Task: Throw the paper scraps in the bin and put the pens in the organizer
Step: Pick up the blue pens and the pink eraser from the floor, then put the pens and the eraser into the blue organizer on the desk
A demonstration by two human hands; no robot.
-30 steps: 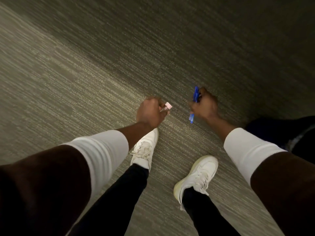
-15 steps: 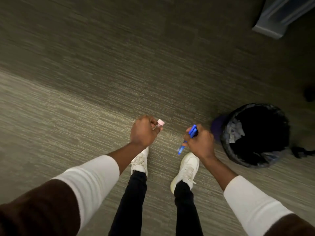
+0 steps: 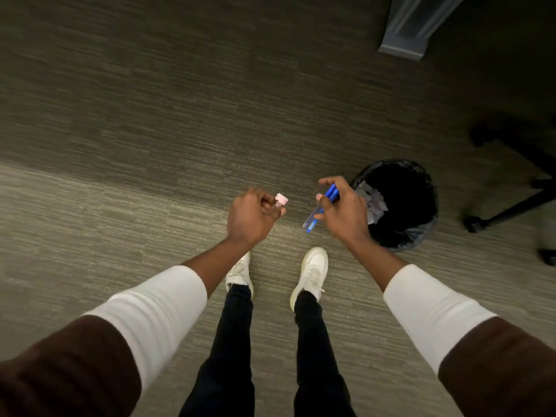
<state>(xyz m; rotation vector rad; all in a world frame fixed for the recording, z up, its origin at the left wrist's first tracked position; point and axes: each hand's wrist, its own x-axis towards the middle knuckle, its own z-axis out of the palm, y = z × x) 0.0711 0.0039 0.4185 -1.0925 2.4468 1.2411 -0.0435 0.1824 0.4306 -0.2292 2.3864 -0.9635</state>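
Note:
My right hand (image 3: 343,210) is closed around blue pens (image 3: 322,206), whose tips point down and left. My left hand (image 3: 252,216) is a fist holding a pen with a pink cap (image 3: 281,200) that sticks out past my thumb. A round black bin (image 3: 398,203) with a dark liner stands on the carpet just right of my right hand. Pale paper scraps (image 3: 374,201) lie against its inner left wall. No organizer is in sight.
I stand on grey-green carpet (image 3: 135,145), white shoes (image 3: 313,273) below my hands. A black chair base with castors (image 3: 511,206) spreads to the right of the bin. A pale grey furniture leg (image 3: 412,28) stands at the top right.
The view has swung right and up, bringing the bin, the chair base and the grey leg into sight. Both hands keep their pens and now hover beside the bin.

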